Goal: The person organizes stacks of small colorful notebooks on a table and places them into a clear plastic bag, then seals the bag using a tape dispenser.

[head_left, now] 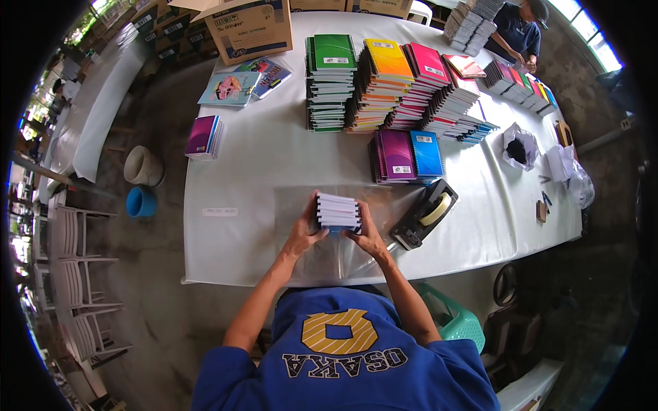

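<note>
Above the near edge of the table, both my hands grip one small stack of spiral notebooks (338, 212), its white page edges facing up and a blue cover showing at the near side. My left hand (303, 233) is wrapped around the stack's left side. The right side is gripped by my right hand (369, 235), with its thumb at the near corner. Beneath them a transparent plastic sheet or bag (322, 264) lies on the tabletop. A black tape dispenser (425, 214) with a roll of tape stands just right of my right hand.
Purple notebooks (396, 156) and blue notebooks (426, 154) sit beyond my hands. Behind them rise tall stacks of green (332, 82), yellow (384, 82) and red notebooks (426, 65). A small purple-topped stack (204, 137) lies left. A cardboard box (250, 31) stands far left; a person (515, 34) works far right.
</note>
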A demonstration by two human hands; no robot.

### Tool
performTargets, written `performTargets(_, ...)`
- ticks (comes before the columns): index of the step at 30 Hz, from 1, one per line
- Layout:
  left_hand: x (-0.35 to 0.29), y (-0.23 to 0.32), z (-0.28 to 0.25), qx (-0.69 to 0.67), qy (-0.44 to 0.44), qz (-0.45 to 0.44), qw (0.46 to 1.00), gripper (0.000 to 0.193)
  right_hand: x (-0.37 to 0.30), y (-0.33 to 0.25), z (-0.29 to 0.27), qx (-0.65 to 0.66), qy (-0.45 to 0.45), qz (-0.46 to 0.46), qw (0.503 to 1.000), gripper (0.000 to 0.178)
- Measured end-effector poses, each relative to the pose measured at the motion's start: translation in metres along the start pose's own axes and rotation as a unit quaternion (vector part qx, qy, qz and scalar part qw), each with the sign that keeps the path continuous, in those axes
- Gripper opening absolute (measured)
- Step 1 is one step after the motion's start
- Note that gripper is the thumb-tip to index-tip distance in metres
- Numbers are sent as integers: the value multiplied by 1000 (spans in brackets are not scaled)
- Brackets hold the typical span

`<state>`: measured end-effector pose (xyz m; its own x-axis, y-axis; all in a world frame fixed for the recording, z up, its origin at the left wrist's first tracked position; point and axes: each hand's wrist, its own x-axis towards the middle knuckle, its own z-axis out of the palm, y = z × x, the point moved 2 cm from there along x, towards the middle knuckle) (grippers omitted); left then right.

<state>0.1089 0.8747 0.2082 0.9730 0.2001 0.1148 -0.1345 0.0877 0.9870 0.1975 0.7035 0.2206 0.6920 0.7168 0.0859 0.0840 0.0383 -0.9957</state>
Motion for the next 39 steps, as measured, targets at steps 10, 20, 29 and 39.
performTargets(10, -16, 12, 8, 93, 55, -71, 992, 82, -1, 6, -4, -89, 1, -13, 996, 80)
performTargets(20, -27, -1, 35, 232, 97, -15, 968, 87, -4, 7, -4, -96, -18, 17, 995, 80)
performTargets(29, -27, -6, 40, 279, 115, 19, 953, 87, -6, 4, 2, -60, 9, 11, 998, 79)
performTargets(39, -22, 8, 12, 168, 35, -42, 984, 85, -2, 0, 0, -112, -3, 15, 994, 80)
